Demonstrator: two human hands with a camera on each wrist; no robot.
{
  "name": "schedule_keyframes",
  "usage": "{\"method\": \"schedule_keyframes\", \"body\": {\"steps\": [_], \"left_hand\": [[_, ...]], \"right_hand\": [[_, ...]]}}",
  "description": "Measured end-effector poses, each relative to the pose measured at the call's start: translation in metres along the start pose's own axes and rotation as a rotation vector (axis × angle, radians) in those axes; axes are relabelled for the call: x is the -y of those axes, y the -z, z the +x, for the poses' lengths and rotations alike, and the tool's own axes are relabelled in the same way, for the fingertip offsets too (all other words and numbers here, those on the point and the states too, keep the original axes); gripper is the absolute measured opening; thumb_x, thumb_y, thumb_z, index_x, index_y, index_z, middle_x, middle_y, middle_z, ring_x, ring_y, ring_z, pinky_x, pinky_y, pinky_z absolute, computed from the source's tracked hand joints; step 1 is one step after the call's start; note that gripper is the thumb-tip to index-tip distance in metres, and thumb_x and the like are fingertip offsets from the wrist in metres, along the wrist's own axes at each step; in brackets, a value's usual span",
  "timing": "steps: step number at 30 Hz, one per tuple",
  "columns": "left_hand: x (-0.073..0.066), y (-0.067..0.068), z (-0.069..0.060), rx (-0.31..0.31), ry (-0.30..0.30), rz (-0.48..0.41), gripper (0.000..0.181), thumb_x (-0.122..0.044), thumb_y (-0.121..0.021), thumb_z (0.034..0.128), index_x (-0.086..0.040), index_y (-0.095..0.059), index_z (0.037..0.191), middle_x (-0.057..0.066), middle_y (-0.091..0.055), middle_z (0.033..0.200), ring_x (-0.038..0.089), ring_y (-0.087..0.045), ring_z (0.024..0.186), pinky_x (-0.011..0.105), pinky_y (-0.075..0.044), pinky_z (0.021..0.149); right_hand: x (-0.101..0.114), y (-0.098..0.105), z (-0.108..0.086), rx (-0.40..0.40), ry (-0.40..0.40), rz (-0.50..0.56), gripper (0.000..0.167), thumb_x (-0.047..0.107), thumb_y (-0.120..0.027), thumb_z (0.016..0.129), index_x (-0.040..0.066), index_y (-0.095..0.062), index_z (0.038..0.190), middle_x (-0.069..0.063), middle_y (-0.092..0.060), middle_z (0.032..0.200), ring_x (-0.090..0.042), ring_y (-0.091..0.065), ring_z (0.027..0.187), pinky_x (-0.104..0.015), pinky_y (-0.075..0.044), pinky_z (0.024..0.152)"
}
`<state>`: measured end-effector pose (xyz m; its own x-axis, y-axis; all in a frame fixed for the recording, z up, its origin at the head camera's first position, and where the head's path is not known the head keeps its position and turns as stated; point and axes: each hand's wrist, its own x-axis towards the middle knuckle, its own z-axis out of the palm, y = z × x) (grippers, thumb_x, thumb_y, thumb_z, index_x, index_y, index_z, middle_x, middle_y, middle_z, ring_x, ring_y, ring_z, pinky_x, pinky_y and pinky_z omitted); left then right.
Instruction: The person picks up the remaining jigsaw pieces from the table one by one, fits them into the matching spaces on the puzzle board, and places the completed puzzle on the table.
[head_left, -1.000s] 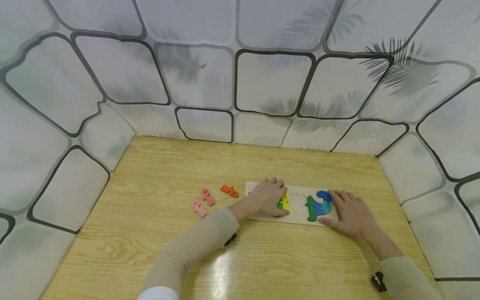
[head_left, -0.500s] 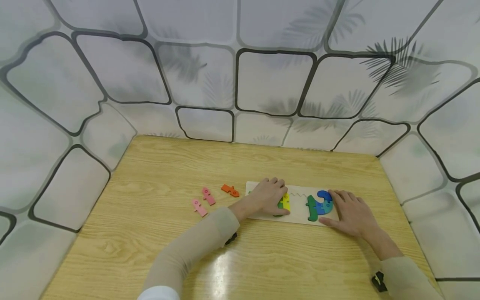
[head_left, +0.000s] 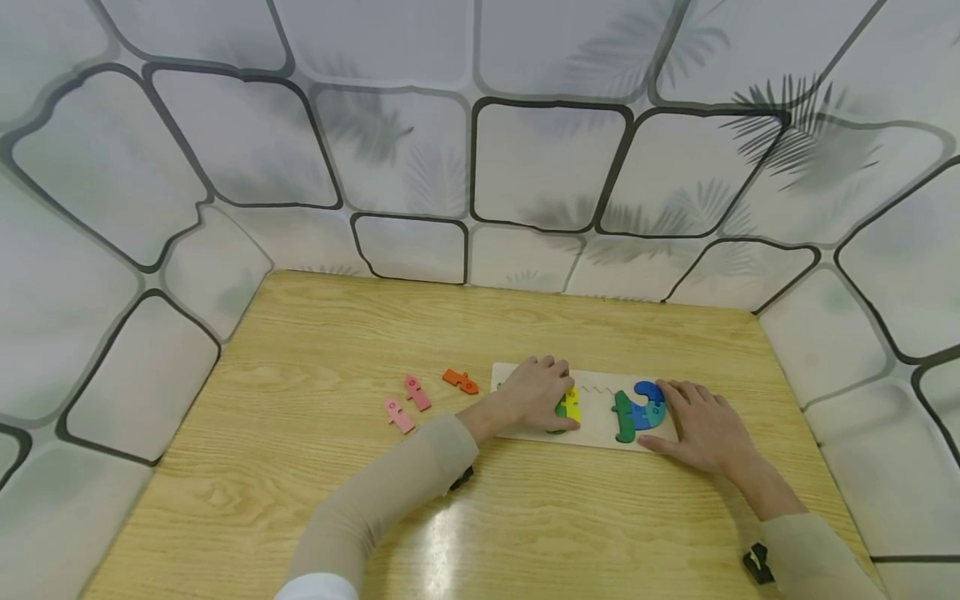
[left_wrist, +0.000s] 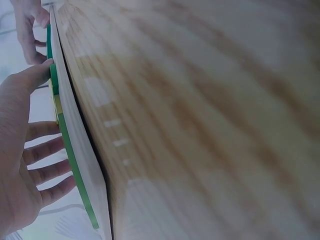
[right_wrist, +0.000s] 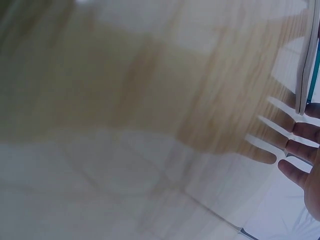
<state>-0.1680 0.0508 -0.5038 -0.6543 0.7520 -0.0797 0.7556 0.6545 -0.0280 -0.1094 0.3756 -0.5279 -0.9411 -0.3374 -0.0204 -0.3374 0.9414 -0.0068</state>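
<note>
A pale wooden puzzle board [head_left: 597, 419] lies flat on the table under both hands. My left hand [head_left: 531, 398] rests over its left half, fingers spread and touching the coloured pieces; a yellow puzzle piece [head_left: 573, 404] shows beside the thumb. Green pieces [left_wrist: 77, 172] under that hand stand slightly proud of the board in the left wrist view, otherwise largely covered. My right hand [head_left: 705, 429] rests at the board's right end, its fingers extended and thumb near the lower edge. Beside it sit a green piece [head_left: 623, 418] and a dark blue piece [head_left: 648, 390] with lighter blue ones.
Left of the board lie loose puzzle pieces: an orange one [head_left: 460, 381] and two pink ones, the upper pink piece [head_left: 417, 393] and the lower pink piece [head_left: 399, 416]. Stone-patterned walls [head_left: 551, 167] enclose the back and sides of the wooden table [head_left: 570, 517].
</note>
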Motion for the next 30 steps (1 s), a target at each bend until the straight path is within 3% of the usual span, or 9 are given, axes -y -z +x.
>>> {"method": "schedule_keyframes", "body": {"steps": [15,23,30], "left_hand": [[-0.0005,-0.0004,-0.0012,-0.003,0.002,-0.028,0.069,-0.076,-0.056,0.0945,-0.022,-0.069,0.134,-0.001,-0.062,0.141,0.019,-0.061,0.122,0.032,-0.052,0.094],[0.0009,-0.0030,-0.0015,-0.033,-0.017,-0.016,0.069,-0.077,-0.055,0.0946,-0.021,-0.070,0.131,0.000,-0.063,0.138,0.018,-0.063,0.119,0.031,-0.053,0.091],[0.0020,-0.0057,-0.0011,-0.030,-0.015,-0.028,0.074,-0.079,-0.053,0.0945,-0.020,-0.066,0.137,0.003,-0.061,0.142,0.020,-0.061,0.123,0.033,-0.053,0.095]], "right_hand": [[-0.0005,-0.0016,-0.0003,0.006,-0.004,-0.004,0.109,0.080,-0.064,0.086,0.002,-0.041,0.159,-0.024,-0.053,0.152,-0.049,-0.051,0.137,-0.071,-0.045,0.107],[-0.0016,-0.0024,-0.0005,0.000,0.001,-0.006,0.109,0.080,-0.064,0.086,0.002,-0.042,0.159,-0.023,-0.054,0.151,-0.049,-0.052,0.137,-0.071,-0.045,0.107],[-0.0013,-0.0020,-0.0002,-0.003,0.004,-0.005,0.109,0.080,-0.065,0.085,0.002,-0.042,0.159,-0.023,-0.054,0.150,-0.049,-0.052,0.136,-0.070,-0.045,0.106]]}}
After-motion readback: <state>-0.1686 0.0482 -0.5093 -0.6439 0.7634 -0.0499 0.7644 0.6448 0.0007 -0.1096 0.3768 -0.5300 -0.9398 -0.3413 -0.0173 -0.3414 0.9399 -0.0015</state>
